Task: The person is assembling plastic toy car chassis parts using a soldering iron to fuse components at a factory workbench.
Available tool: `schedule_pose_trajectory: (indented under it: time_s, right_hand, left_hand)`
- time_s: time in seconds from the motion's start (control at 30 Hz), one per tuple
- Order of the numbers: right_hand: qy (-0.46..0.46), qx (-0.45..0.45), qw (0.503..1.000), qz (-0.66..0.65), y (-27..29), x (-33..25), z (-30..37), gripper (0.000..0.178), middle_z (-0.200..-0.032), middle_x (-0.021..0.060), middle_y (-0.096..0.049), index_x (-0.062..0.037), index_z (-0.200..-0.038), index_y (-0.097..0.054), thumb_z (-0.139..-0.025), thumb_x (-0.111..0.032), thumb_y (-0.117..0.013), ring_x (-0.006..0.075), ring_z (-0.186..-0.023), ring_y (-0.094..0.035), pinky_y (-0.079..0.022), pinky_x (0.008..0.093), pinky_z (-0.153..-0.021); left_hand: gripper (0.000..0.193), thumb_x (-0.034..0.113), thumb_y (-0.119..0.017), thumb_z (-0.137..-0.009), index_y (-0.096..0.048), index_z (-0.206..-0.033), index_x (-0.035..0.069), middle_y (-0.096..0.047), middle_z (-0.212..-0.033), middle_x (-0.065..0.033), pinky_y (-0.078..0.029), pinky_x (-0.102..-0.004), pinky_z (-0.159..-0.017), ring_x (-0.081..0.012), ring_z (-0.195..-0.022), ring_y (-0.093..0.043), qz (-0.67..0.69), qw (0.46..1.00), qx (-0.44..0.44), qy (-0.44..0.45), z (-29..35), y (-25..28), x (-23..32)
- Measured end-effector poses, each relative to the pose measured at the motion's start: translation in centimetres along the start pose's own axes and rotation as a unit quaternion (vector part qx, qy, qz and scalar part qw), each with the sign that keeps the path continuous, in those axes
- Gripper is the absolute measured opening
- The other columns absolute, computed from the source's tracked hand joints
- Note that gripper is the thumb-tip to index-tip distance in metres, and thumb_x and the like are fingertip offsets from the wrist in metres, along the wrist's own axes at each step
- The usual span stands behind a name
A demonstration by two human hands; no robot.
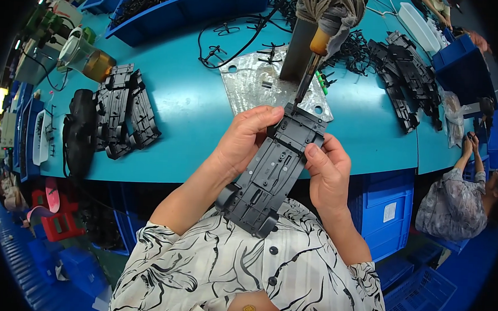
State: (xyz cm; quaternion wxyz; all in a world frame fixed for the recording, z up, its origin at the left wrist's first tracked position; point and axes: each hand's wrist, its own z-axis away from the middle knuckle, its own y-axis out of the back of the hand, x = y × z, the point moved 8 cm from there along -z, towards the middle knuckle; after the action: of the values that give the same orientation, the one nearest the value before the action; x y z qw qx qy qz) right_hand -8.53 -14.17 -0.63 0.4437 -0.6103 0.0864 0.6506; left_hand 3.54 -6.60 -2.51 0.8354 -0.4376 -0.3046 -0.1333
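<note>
The dark grey plastic chassis (272, 171) is held in the air over the near edge of the teal tabletop (189, 104), in front of the person's chest; its long axis runs on a slant, near end low and toward the left, far end up and to the right, pointing at the tip of the mounted soldering tool (312, 63), which it touches or nearly so; the left hand (244, 141) has its fingers closed around the chassis's left flank near the far end; the right hand (328, 171) grips the right flank, fingers curled on the edge; bare tabletop lies between the hands and the stack of black parts (122, 112) at left; a metal plate (266, 86) lies just beyond the chassis; more black parts (408, 79) crowd the far right; blue crates (387, 208) stand below the tabletop edge at right.
</note>
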Motion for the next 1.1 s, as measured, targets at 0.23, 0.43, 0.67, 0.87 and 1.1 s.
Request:
schedule_pose_trajectory:
  time_s: [0.23,0.43,0.67,0.87,1.1]
  right_hand:
    - [0.001,0.008,1.0,-0.019,-0.1,-0.2,-0.1,0.026,-0.083,0.004,-0.058,0.0039,-0.1,-0.055,-0.08,-0.008,-0.067,0.0079,-0.072,-0.053,-0.042,0.0207,-0.065]
    - [-0.01,0.014,1.0,-0.019,-0.2,-0.2,0.0,0.025,-0.083,0.0035,-0.059,0.0029,-0.1,-0.056,-0.081,-0.01,-0.067,0.0076,-0.072,-0.052,-0.041,0.0204,-0.065]
    - [-0.021,-0.006,1.0,-0.014,0.5,0.7,-0.3,0.029,-0.095,0.005,-0.062,0.0026,-0.108,-0.055,-0.086,-0.014,-0.062,0.0096,-0.079,-0.058,-0.046,0.0228,-0.07]
    - [-0.03,-0.011,0.999,-0.025,0.6,1.0,-0.4,0.029,-0.098,0.007,-0.063,0.0031,-0.109,-0.054,-0.087,-0.014,-0.061,0.0116,-0.084,-0.06,-0.048,0.0253,-0.074]
    - [-0.032,-0.011,0.999,-0.039,0.8,1.2,-0.2,0.032,-0.103,0.0092,-0.062,0.0042,-0.112,-0.051,-0.088,-0.014,-0.059,0.0139,-0.092,-0.061,-0.049,0.0286,-0.082]
  left_hand:
    - [0.021,0.023,-0.059,-0.09,-0.059,-0.091,0.002,-0.062,-0.087,-0.0058,-0.052,-0.0261,-0.07,-0.0115,-0.077,-0.061,-0.01,1.0,0.006,0.007,0.2,0.0,0.2]
    - [0.022,0.024,-0.06,-0.09,-0.059,-0.091,0.002,-0.062,-0.087,-0.0059,-0.052,-0.0261,-0.071,-0.0112,-0.077,-0.06,-0.015,1.0,0.015,0.013,0.5,-0.2,0.4]
    - [0.023,0.026,-0.061,-0.089,-0.06,-0.09,0.003,-0.062,-0.086,-0.0053,-0.051,-0.0251,-0.068,-0.0103,-0.076,-0.06,-0.026,0.999,0.022,0.013,0.4,-0.1,0.5]
    - [0.023,0.028,-0.061,-0.089,-0.06,-0.089,0.004,-0.062,-0.084,-0.0035,-0.051,-0.023,-0.065,-0.0083,-0.073,-0.059,-0.022,0.999,0.024,0.015,0.2,0.0,0.4]
    - [0.026,0.03,-0.063,-0.088,-0.061,-0.089,0.004,-0.062,-0.082,-0.0022,-0.051,-0.0216,-0.062,-0.0067,-0.07,-0.058,-0.033,0.999,0.02,0.003,0.2,0.1,0.3]
